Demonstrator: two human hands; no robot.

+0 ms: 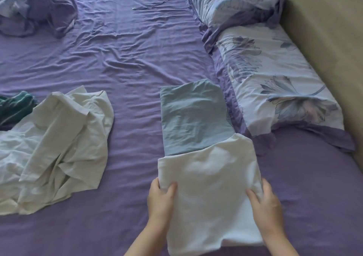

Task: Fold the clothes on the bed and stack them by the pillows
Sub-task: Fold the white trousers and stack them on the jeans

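Here, a person's left hand (pixel 161 196) and right hand (pixel 265 202) each grip a side of a folded white garment (pixel 210 187). Its far edge overlaps a folded blue garment (pixel 192 116) lying just beside the floral pillows (pixel 275 83).

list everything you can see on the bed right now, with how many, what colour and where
folded white garment: one, white, near edge, held at both sides, its far end overlapping the folded blue garment
folded blue garment: one, pale blue, beside the near pillow
unfolded white garment: one, off-white, crumpled at left
green garment: one, dark green with stripes, far left, partly out of view
pillows: two, floral pale blue with purple borders, along the right side
bundled bedding: one, purple and pale blue, far left corner
cable: one, thin, white, far edge
bed sheet: one, purple, wrinkled
left hand: gripping the garment's left edge
right hand: gripping its right edge
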